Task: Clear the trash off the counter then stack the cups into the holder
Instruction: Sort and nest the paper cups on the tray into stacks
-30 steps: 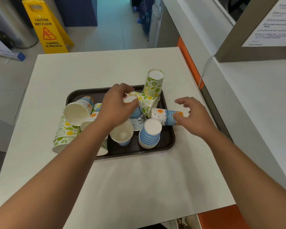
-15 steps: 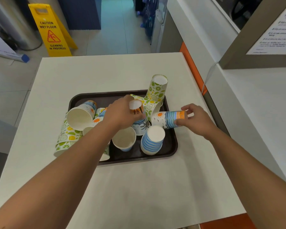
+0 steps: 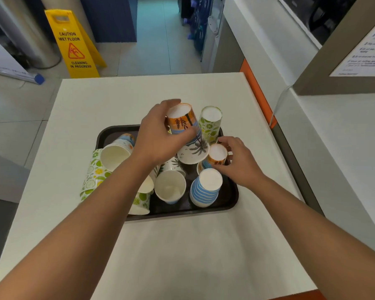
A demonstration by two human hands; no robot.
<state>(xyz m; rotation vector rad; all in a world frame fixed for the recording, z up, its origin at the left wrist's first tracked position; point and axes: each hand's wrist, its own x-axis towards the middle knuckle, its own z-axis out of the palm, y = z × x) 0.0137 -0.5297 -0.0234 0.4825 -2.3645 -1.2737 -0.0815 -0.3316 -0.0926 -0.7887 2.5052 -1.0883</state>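
A tray (image 3: 230, 204) is set on the bench (image 3: 182, 256), toward its far half. Paper cups (image 3: 170, 188) are crowded on the tray, some inverted, some lying over. One cup (image 3: 91, 172) overhangs the tray's left edge. An inverted cup (image 3: 206, 187) stands at the near right. A floor sign (image 3: 74, 44) is placed on the floor beyond the bench, to the left.

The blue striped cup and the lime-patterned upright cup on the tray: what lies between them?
In the head view, an orange cup, gripped by the right hand.
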